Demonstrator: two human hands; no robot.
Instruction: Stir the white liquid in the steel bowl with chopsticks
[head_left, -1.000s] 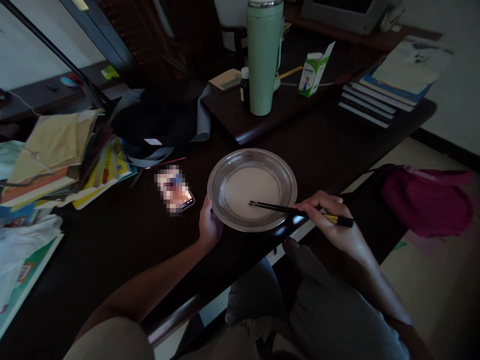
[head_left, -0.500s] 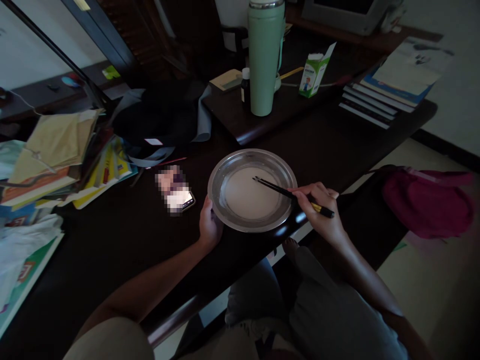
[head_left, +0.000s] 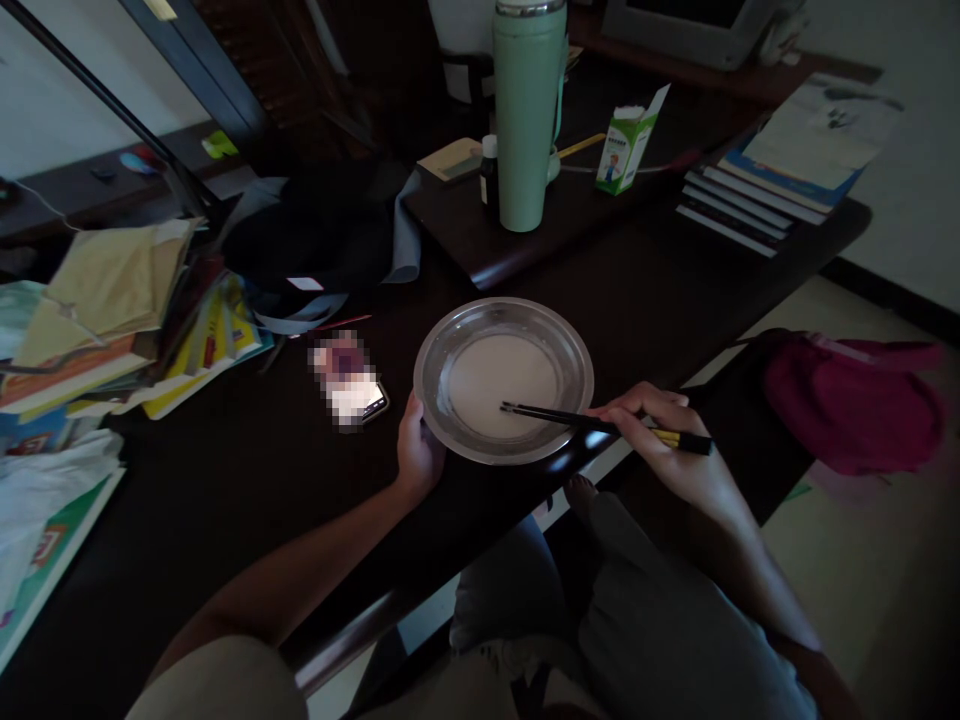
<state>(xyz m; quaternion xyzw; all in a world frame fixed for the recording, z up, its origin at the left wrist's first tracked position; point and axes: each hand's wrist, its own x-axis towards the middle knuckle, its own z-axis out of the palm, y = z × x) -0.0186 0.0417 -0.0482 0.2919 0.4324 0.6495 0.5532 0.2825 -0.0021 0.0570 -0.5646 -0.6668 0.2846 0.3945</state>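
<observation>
A round metal bowl [head_left: 431, 400] sits near the front edge of the dark table, with a smooth whitish liquid [head_left: 491, 375] in its bottom. My left hand [head_left: 418, 452] grips the bowl's left rim, thumb on the outside and the other fingers hidden beneath. In my right hand [head_left: 660, 430] is a pair of black chopsticks [head_left: 559, 414] with gold bands near the thick ends. Their tips are close together over the liquid's lower middle; whether they touch it I cannot tell. The right fingers are closed round the sticks, to the right of the bowl.
Left of the bowl lies a lit phone [head_left: 367, 400], its screen blurred. A black bag [head_left: 315, 230] and piled books [head_left: 112, 290] take up the left side. Behind stand a green tumbler [head_left: 529, 130], a small dark bottle [head_left: 490, 180] and a green-white box [head_left: 626, 145]. Stacked books [head_left: 780, 190] lie back right.
My right hand has moved right and slightly down, drawing the chopsticks lower and more level over the bowl. My left hand and the bowl stay in place.
</observation>
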